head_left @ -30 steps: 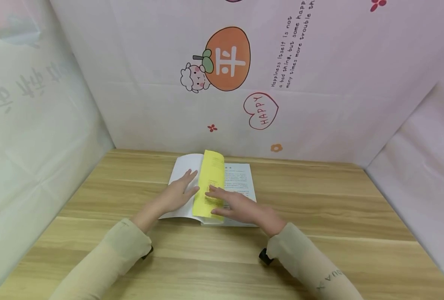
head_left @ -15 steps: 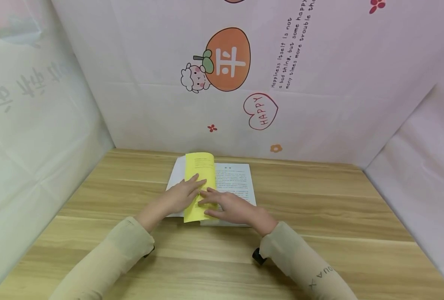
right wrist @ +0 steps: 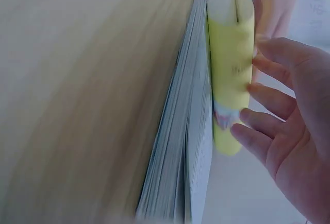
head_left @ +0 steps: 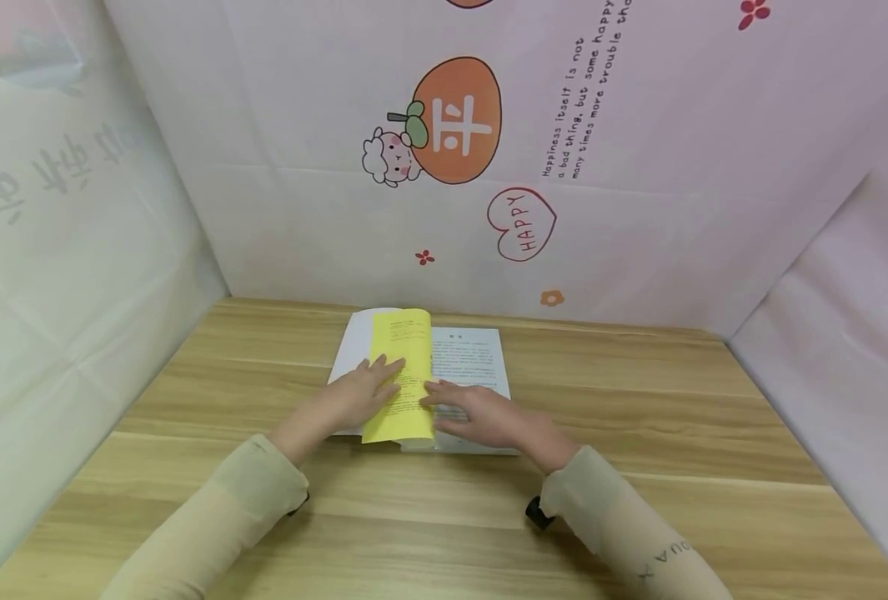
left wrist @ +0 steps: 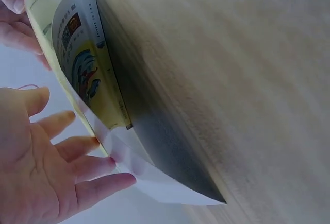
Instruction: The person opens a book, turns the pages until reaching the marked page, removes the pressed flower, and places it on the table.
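Note:
A thick book [head_left: 468,354] lies spread on the wooden table, printed text on its right-hand page. Its yellow leaf [head_left: 412,342] is folded over to the left, bowed along the right side and covering part of a white sheet [head_left: 348,343]. My left hand [head_left: 361,393] rests on the yellow leaf with fingers spread. Near the bend, my right hand [head_left: 481,412] touches the leaf with extended fingertips, as the right wrist view also shows at the curved yellow paper [right wrist: 230,64]. Under the raised cover, the left wrist view shows a coloured picture [left wrist: 86,74].
The wood-grain table [head_left: 639,417] runs back to a printed cloth wall [head_left: 301,225] close behind the book. Cloth sides stand at left and right. A small black strap piece [head_left: 539,512] shows by the right sleeve.
The yellow leaf has swung left from near the middle of the book. My left hand now lies on it; my right hand slid left, then back right to the bend.

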`<control>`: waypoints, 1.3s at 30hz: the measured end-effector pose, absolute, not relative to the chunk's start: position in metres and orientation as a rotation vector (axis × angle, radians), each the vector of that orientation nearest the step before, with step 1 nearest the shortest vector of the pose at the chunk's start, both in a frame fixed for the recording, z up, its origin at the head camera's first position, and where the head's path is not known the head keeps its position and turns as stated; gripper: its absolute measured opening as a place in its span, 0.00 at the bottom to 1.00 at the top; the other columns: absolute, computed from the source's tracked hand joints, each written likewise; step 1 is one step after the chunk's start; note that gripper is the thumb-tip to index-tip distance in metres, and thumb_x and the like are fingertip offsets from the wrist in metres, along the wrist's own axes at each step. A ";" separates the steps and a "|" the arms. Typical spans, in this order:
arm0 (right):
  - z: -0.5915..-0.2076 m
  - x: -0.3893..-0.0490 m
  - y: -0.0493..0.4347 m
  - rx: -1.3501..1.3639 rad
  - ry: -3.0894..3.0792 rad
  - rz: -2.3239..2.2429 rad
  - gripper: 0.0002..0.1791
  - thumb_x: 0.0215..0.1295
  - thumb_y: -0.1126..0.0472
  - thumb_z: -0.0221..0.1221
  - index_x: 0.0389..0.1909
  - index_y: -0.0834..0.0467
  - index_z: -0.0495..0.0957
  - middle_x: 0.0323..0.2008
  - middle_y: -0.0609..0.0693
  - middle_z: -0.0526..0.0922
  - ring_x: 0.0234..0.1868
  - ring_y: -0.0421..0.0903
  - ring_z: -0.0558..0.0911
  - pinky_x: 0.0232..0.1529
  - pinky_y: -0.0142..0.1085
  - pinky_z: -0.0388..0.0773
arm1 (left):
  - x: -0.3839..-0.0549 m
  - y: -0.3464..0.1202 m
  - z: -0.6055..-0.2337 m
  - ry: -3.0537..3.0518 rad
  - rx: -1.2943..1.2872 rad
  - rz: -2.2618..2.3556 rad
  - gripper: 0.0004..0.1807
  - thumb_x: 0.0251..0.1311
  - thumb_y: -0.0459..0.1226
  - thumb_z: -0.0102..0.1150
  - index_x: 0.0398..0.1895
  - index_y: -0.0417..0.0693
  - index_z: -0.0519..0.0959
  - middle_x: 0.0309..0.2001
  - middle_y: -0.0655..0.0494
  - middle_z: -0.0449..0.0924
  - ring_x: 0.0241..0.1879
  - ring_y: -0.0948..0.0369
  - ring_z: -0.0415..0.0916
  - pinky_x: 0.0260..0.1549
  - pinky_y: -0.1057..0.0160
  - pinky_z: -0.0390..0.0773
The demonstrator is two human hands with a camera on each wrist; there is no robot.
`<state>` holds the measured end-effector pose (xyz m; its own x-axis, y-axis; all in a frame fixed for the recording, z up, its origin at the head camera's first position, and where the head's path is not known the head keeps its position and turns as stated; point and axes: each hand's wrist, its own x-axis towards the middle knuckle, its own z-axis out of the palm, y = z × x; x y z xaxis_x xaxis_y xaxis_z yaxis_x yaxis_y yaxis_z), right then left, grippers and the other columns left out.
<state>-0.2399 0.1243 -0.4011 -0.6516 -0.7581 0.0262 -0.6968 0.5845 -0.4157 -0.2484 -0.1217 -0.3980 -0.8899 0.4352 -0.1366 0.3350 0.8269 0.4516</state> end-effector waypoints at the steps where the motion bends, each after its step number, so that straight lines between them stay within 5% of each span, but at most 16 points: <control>1: -0.402 -0.241 0.129 -1.203 2.660 -0.580 0.24 0.66 0.49 0.55 0.61 0.51 0.71 0.67 0.48 0.62 0.67 0.45 0.59 0.62 0.43 0.61 | -0.248 -0.122 -0.399 2.784 0.592 0.615 0.30 0.71 0.53 0.35 0.73 0.58 0.51 0.71 0.44 0.43 0.67 0.38 0.39 0.56 0.33 0.52; 15: -0.405 -0.242 0.174 -0.988 2.581 -0.460 0.35 0.51 0.46 0.67 0.61 0.51 0.71 0.67 0.51 0.61 0.68 0.52 0.56 0.64 0.46 0.56 | -0.249 -0.130 -0.397 2.826 0.431 0.576 0.36 0.66 0.61 0.33 0.74 0.61 0.46 0.69 0.33 0.41 0.64 0.30 0.40 0.53 0.29 0.51; 27: -0.400 -0.240 0.190 -1.014 2.560 -0.420 0.39 0.47 0.48 0.70 0.62 0.54 0.70 0.68 0.55 0.59 0.68 0.53 0.56 0.64 0.47 0.56 | -0.256 -0.140 -0.404 2.773 0.406 0.565 0.49 0.60 0.63 0.43 0.72 0.38 0.47 0.70 0.35 0.39 0.66 0.35 0.44 0.60 0.40 0.52; 39: -0.392 -0.239 0.192 -0.930 2.563 -0.362 0.36 0.49 0.50 0.70 0.61 0.52 0.72 0.67 0.54 0.61 0.67 0.50 0.59 0.59 0.43 0.63 | -0.257 -0.140 -0.407 2.716 0.376 0.558 0.51 0.59 0.63 0.47 0.72 0.37 0.44 0.71 0.38 0.38 0.66 0.35 0.43 0.60 0.38 0.51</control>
